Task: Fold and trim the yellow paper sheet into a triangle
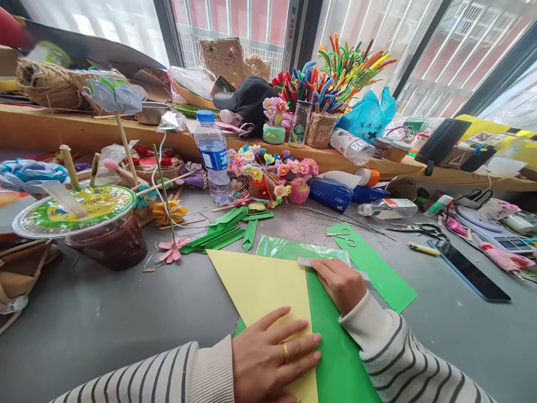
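Note:
My left hand [277,355] lies flat with fingers spread on a sheet of yellow paper [264,282]. A gold ring is on one finger. Beneath the yellow sheet is a larger green sheet [335,347], showing along its right side. My right hand [340,282] is closed at the top edge of the papers, around a short pale grey strip [302,262] whose ends stick out on both sides; its kind is unclear. Just behind the papers lies a clear plastic sleeve [285,247] with green inside.
Small scissors [344,236] rest on a green paper strip [386,274] to the right. Folded green paper pieces [222,229] lie behind. A lidded drink cup [111,240] stands left, a water bottle [212,159] further back. A phone [467,268] lies right.

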A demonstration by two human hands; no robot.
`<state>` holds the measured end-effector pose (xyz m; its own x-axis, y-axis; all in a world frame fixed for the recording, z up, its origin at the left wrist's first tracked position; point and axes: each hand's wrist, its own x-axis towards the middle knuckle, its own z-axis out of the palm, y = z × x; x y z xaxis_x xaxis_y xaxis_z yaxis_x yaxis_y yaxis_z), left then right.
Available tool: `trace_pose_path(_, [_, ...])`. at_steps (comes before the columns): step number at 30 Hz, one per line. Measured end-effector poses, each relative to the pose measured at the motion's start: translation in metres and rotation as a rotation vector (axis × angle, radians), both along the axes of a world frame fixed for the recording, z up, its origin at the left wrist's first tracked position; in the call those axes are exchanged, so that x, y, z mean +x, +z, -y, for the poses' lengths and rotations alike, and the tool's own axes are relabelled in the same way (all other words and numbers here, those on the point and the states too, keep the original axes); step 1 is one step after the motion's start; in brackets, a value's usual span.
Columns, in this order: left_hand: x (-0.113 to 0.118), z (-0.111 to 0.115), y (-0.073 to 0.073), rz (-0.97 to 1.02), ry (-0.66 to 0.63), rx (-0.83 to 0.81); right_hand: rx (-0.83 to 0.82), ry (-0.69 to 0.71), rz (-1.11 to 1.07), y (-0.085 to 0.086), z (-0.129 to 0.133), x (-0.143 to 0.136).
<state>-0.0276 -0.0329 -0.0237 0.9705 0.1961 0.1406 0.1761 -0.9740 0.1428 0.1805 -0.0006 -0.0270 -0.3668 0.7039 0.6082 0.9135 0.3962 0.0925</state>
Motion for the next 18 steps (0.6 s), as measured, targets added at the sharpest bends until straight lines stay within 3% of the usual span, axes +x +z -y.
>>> trace_pose_path(4, [0.002,-0.002,0.006,-0.046,0.088,-0.021,0.025,-0.008,-0.041,0.012,0.011,0.002])
trace_pose_path(7, [0.002,-0.002,0.004,-0.051,0.092,-0.034,-0.020,0.115,-0.009,0.015,0.031,0.000])
trace_pose_path(10, [0.002,-0.001,0.002,-0.045,0.090,-0.037,-0.018,0.155,0.052,0.011,0.042,-0.005])
trace_pose_path(18, [0.002,-0.004,0.001,-0.065,0.069,-0.007,0.033,0.043,0.079,-0.002,0.010,-0.007])
